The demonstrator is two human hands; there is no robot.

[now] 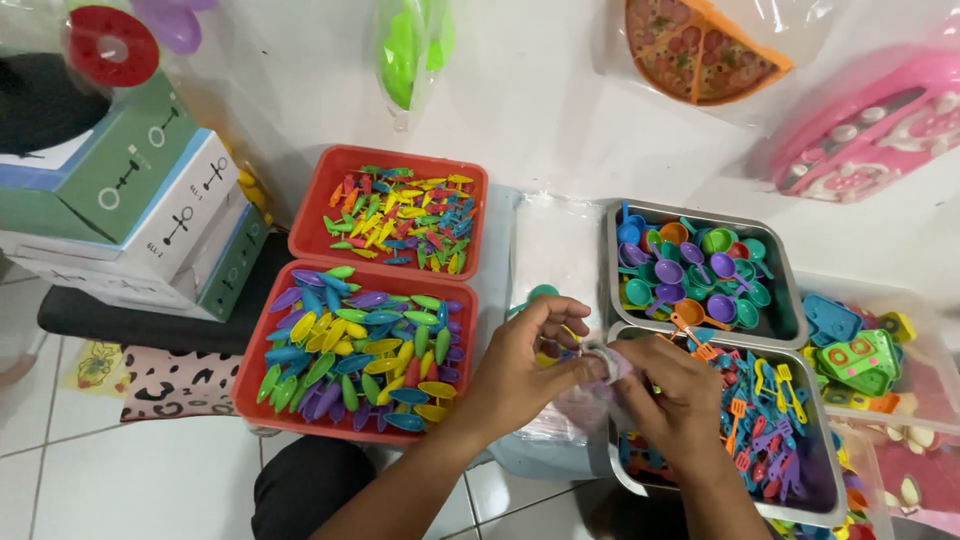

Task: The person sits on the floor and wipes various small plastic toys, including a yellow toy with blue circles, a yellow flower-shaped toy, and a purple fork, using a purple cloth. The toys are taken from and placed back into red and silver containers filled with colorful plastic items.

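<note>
Head view: both hands pinching a small clear bag, centre-bottom of frame

Head camera looks straight down on a sorting layout. Left hand (520, 365) and right hand (672, 385) meet just below frame centre, fingers pinched together on a small clear plastic bag (608, 362); both hands are closed on it, held up over the lower metal tray's left edge. Judgement: held close to the trays so pieces are within short reach. Bag contents cannot be made out.

Layout, by place:
- Centre-left, upper red tray (312, 215): small slim mixed-colour plastic pieces.
- Centre-left, lower red tray (252, 370), touching the upper one: larger leaf-shaped pieces in blue, yellow, green, purple.
- Right of centre, upper metal tray (790, 310): toy pans and ladles in teal, purple, orange.
- Lower right, lower metal tray (835, 480): tiny spatulas and forks, mostly blue, some orange and yellow.
- Far right, clear tub (925, 385): green and blue toy stove parts.
Judgement: one kind per tray keeps the picking quick.

Packages:
- Upper left: stacked cardboard boxes (150, 200), green and white, with simple line drawings on the sides.
- Top centre: clear bag of green pieces (408, 50).
- Top right: bagged toy pizza (705, 45), orange, wedge-cut.
- Upper right edge: bagged pink toy (880, 120)
</note>
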